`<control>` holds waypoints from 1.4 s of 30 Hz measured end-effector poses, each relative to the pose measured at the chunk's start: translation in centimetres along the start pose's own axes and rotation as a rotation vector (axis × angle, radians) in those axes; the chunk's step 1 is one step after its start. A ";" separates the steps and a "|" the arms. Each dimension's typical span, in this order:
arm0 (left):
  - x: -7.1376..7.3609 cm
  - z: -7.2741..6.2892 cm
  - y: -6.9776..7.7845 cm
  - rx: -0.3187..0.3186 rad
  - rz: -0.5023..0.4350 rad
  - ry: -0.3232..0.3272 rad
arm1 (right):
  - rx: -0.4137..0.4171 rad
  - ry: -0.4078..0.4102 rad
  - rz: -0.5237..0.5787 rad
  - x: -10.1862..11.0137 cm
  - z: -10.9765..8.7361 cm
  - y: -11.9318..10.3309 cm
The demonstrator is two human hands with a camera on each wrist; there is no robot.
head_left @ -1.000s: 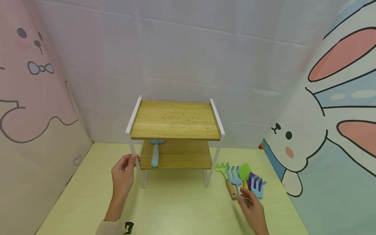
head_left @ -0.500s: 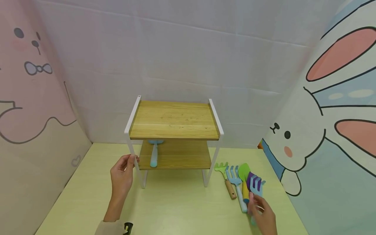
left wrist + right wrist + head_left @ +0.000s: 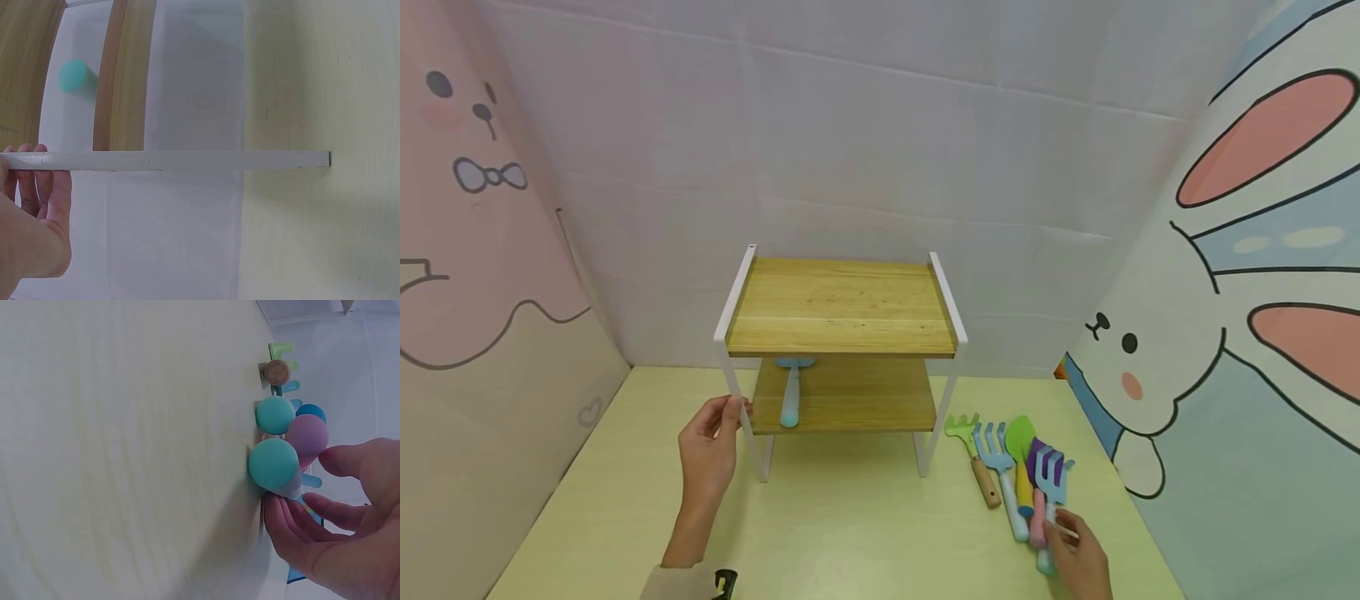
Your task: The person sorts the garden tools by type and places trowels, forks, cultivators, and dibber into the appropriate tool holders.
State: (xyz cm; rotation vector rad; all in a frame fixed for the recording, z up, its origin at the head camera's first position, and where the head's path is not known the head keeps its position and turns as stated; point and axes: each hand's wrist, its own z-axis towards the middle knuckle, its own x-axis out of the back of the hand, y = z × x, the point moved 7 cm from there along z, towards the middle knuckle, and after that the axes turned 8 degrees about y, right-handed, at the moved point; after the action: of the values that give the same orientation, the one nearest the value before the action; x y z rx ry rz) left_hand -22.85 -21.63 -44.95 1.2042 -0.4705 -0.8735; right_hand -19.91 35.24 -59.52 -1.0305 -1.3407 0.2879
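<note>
Since half a second ago, the right hand [image 3: 1078,554] has moved slightly nearer the person, leaving the pink handle [image 3: 1037,518] uncovered, while the left hand [image 3: 709,446] stays where it was. From the head view, the left hand curls round a white leg [image 3: 741,408] of the two-tier shelf [image 3: 842,304]. On the table [image 3: 850,533], right of the shelf, the right hand is partly open, fingers bent beside the handle of the nearer blue fork [image 3: 1050,483]; next to it lie a green spade [image 3: 1020,437], another blue fork [image 3: 996,460] and a green rake [image 3: 962,428]. One pale-handled tool [image 3: 791,404] rests on the lower board [image 3: 865,396]. From the left wrist, fingers show behind the leg. From the right wrist, thumb and fingers stand apart, fingertips by the fork's teal handle end [image 3: 273,464]; whether they grip it, I cannot tell.
</note>
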 end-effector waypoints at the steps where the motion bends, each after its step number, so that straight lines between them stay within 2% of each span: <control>1: 0.0 0.0 0.0 0.000 0.001 0.000 | -0.008 0.000 -0.008 0.0 0.0 0.2; 5: 0.0 -0.1 0.0 0.003 0.003 0.000 | -0.028 0.013 -0.024 0.1 0.0 0.5; 13: 0.0 -0.1 0.0 -0.009 0.003 0.003 | 0.010 -0.002 -0.030 0.7 0.5 0.4; 20: 0.1 -0.1 -0.1 -0.010 0.003 0.009 | 0.030 -0.004 0.052 0.7 0.7 0.1; 24: 0.2 -0.1 -0.1 -0.006 0.012 0.009 | 0.050 -0.016 0.031 0.6 0.6 -0.3; 28: 0.1 -0.2 -0.1 0.004 0.018 0.007 | 0.030 -0.030 0.036 0.5 0.4 -0.4; 37: 0.0 -0.2 0.0 -0.015 0.015 0.008 | -0.049 -0.066 0.142 0.4 0.7 -0.2; 42: 0.1 -0.2 0.0 -0.005 0.024 0.012 | -0.056 -0.093 0.137 0.5 0.9 -0.1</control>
State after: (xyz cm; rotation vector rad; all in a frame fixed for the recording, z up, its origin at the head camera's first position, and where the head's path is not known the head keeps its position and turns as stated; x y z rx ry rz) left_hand -22.62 -21.57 -45.07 1.1964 -0.4714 -0.8461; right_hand -20.60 35.90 -59.24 -1.1703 -1.3698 0.4072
